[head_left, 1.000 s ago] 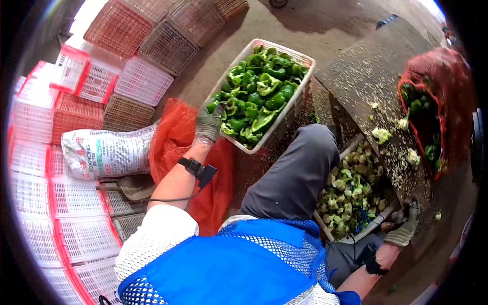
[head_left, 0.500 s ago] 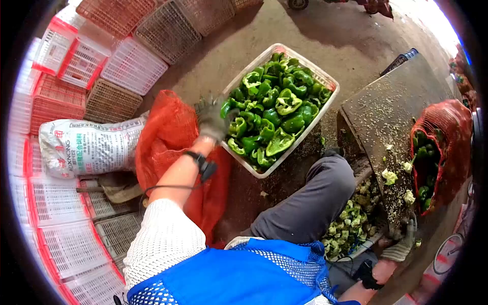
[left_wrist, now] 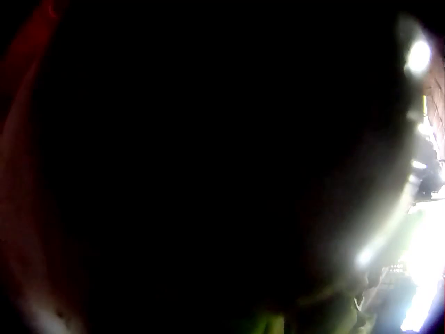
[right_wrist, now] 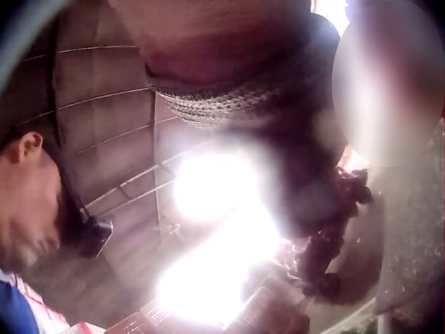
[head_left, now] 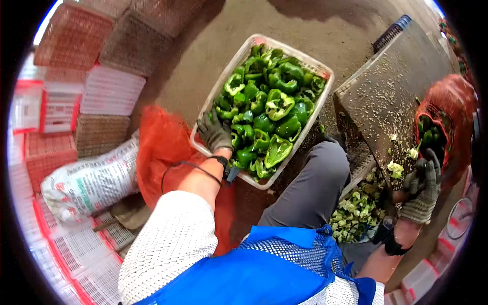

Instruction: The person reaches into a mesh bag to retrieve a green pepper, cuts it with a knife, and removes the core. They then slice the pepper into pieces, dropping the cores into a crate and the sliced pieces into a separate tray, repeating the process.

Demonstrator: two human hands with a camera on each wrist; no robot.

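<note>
My gloved left hand (head_left: 216, 133) lies at the left side of a white plastic crate (head_left: 197, 137), its fingers spread over the edge onto the peppers. The crate is heaped with cut green bell peppers (head_left: 264, 122), several split to show pale insides. My gloved right hand (head_left: 423, 189) is at the mouth of a red mesh bag (head_left: 452, 101), fingers extended toward it and thumb apart, with nothing visible in its grasp. Whole green peppers (head_left: 432, 136) show inside the bag. In the right wrist view the glove's knitted cuff (right_wrist: 208, 104) shows, but the fingers are lost in shadow. The left wrist view is nearly all dark.
A dark board (head_left: 391, 96) strewn with seeds and pepper cores (head_left: 395, 170) slopes beside the bag. Below it, a container holds discarded cores (head_left: 356, 213). An orange-red mesh sack (head_left: 162, 147), a white printed sack (head_left: 94, 178) and stacked crates (head_left: 112, 91) stand at left.
My left hand has gone from the crate's left edge, slightly away, then back onto the peppers there. My right hand has risen from beside the board's lower edge to the bag's mouth. The view has shifted.
</note>
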